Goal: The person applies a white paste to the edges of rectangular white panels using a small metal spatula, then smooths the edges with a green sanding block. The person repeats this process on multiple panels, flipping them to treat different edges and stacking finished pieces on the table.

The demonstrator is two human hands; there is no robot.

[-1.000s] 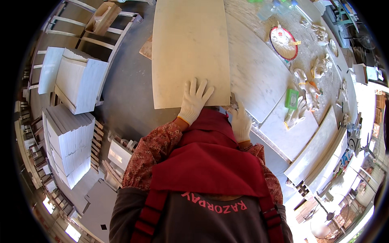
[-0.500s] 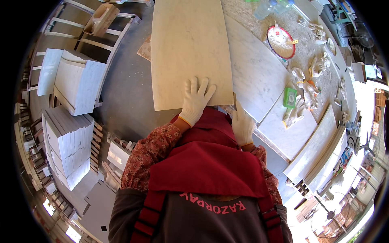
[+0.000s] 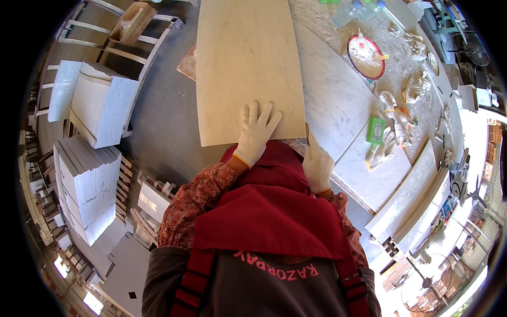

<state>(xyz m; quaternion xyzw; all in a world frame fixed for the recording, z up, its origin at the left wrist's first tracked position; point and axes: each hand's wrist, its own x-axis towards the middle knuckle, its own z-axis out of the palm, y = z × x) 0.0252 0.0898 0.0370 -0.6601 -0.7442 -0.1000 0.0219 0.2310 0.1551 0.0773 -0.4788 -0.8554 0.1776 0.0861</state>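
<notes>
A long cream stone slab (image 3: 248,58) stretches away from me, its near end close to my red apron (image 3: 269,211). On its near part my left hand (image 3: 254,132), in a white knit glove, lies flat with the fingers spread. Beside the slab's near right corner is my right hand (image 3: 318,165), also gloved. Its fingers are closed and point up along the edge. A small dark thing shows at these fingertips; its kind cannot be made out. Veined whitish slabs (image 3: 338,90) lie under and to the right of the cream one.
On the dusty bench at right are a red-rimmed bowl of white powder (image 3: 365,59), loose gloves (image 3: 417,87), a green box (image 3: 376,130) and clear bottles (image 3: 346,15). Long strips (image 3: 406,195) lie nearer. Stacked tiles (image 3: 87,185) and a metal rack (image 3: 127,55) stand at left.
The view has shifted slightly. My left hand keeps its place on the slab, and my right hand stays at the corner with barely any movement.
</notes>
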